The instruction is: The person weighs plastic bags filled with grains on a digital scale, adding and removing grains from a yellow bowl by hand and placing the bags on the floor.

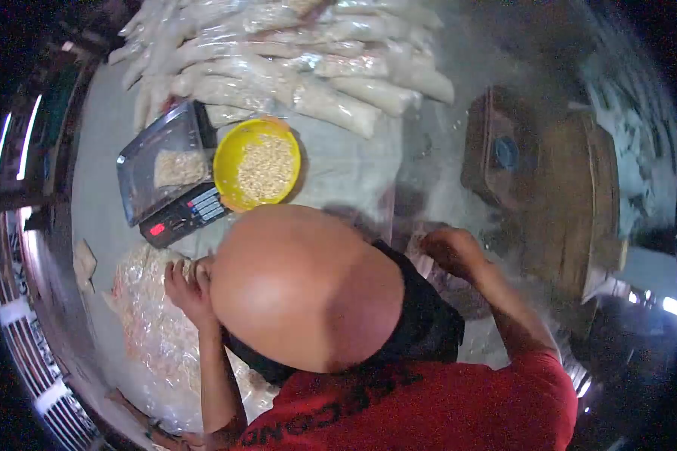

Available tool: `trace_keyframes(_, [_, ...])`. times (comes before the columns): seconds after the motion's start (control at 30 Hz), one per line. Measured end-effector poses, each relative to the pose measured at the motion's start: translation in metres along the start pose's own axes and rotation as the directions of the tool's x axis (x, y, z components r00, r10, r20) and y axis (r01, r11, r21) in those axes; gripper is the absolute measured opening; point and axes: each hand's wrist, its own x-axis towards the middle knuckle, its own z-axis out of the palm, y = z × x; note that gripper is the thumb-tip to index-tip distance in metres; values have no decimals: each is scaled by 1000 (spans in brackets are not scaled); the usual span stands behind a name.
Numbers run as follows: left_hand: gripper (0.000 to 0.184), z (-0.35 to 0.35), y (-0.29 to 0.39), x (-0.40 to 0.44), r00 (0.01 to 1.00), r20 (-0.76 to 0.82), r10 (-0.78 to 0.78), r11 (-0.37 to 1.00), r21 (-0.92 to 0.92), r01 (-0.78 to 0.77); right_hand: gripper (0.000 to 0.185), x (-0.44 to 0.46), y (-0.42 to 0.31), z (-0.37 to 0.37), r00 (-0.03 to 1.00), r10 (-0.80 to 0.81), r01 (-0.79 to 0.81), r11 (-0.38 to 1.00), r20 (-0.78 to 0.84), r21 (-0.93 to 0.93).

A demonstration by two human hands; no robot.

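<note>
My left hand (190, 292) is at the left, its fingers bent and a little apart, over a heap of clear plastic bags (147, 308); I see nothing held in it. On the right, my right hand (453, 252) has its fingers closed round something pale, mostly hidden. A large rounded area of bare skin (301, 286) blocks the space between the hands. Ahead, a yellow bowl (293, 161) holds pale kernels. Beside it stands a digital scale (174, 223) with a red display and a clear tray (139, 177), where a small bag of pale kernels (180, 167) lies.
Many long, filled clear bags (331, 101) lie in rows at the far side. A brown container (496, 120) with a blue round item (506, 152) is at the right, next to a brown board (579, 203). A pale sheet (346, 165) covers the floor.
</note>
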Motion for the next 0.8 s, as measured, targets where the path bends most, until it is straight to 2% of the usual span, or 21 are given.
trace_keyframes(0.03, [43, -2, -8, 0, 988, 81, 134, 968, 201, -148, 20, 9, -14, -15, 1000, -27, 27, 1000, 1, -13])
trace_keyframes(0.07, [39, -6, 15, 9, 994, 63, 85, 989, 118, -92, 20, 21, -27, -31, 993, -99, 105, 989, 66, -102])
trace_keyframes(0.1, [39, 0, 15, 9, 998, 35, 61, 989, 131, -65, 21, 32, -44, -51, 976, -166, 191, 964, 142, -186])
trace_keyframes(0.13, [36, 8, 8, 5, 999, 45, -25, 999, 36, 23, 20, 39, -76, -81, 975, -186, 204, 968, 124, -146])
trace_keyframes(0.17, [34, 8, 2, 4, 992, 64, -105, 993, -49, 108, 20, 46, -101, -106, 984, -155, 170, 968, 92, -186])
trace_keyframes(0.2, [32, 7, 5, 9, 992, 81, -95, 995, -20, 96, 20, 59, -117, -120, 990, -127, 136, 968, 56, -213])
trace_keyframes(0.23, [31, 4, 10, 13, 991, 98, -86, 996, 14, 85, 20, 83, -115, -127, 973, -231, 230, 949, 20, -214])
trace_keyframes(0.3, [34, -11, 19, 18, 962, 206, -177, 984, 71, 166, 19, 124, -124, -142, 914, -398, 376, 905, -85, -198])
trace_keyframes(0.33, [34, -16, 10, 22, 968, 170, -186, 981, 84, 174, 18, 155, -119, -143, 870, -461, 408, 873, -178, -267])
trace_keyframes(0.4, [30, -6, -25, 18, 841, 274, -466, 856, -102, 507, 18, 204, -126, -153, 836, -507, 442, 849, -212, -289])
trace_keyframes(0.43, [30, 1, -48, 14, 843, 253, -475, 848, -124, 515, 18, 223, -134, -164, 820, -517, 443, 845, -245, -299])
trace_keyframes(0.47, [37, 5, -77, 8, 741, 360, -566, 637, -380, 671, 18, 239, -145, -176, 808, -540, 460, 828, -236, -320])
trace_keyframes(0.5, [45, 11, -100, 0, 638, 491, -593, 334, -571, 750, 19, 255, -157, -187, 837, -498, 409, 844, -225, -346])
trace_keyframes(0.53, [48, 18, -111, -11, 558, 658, -506, 23, -636, 771, 20, 271, -170, -195, 864, -456, 359, 855, -213, -374])
trace_keyframes(0.57, [48, 25, -110, -24, 547, 719, -428, -48, -623, 781, 20, 289, -172, -203, 854, -484, 383, 834, -193, -397])
trace_keyframes(0.6, [48, 37, -107, -39, 574, 724, -383, -7, -624, 782, 21, 313, -172, -209, 847, -494, 393, 831, -196, -395])
trace_keyframes(0.63, [48, 48, -97, -51, 613, 708, -349, 94, -625, 775, 22, 334, -177, -212, 828, -530, 414, 799, -184, -437])
trace_keyframes(0.7, [47, 71, -75, -70, 711, 633, -305, 387, -600, 700, 24, 368, -186, -214, 774, -617, 452, 697, -145, -556])
trace_keyframes(0.77, [47, 82, -64, -80, 764, 573, -296, 565, -540, 624, 24, 410, -179, -212, 821, -566, 458, 734, -79, -502])
trace_keyframes(0.8, [47, 87, -61, -82, 787, 545, -288, 634, -508, 584, 25, 435, -164, -210, 828, -556, 412, 688, -69, -597])
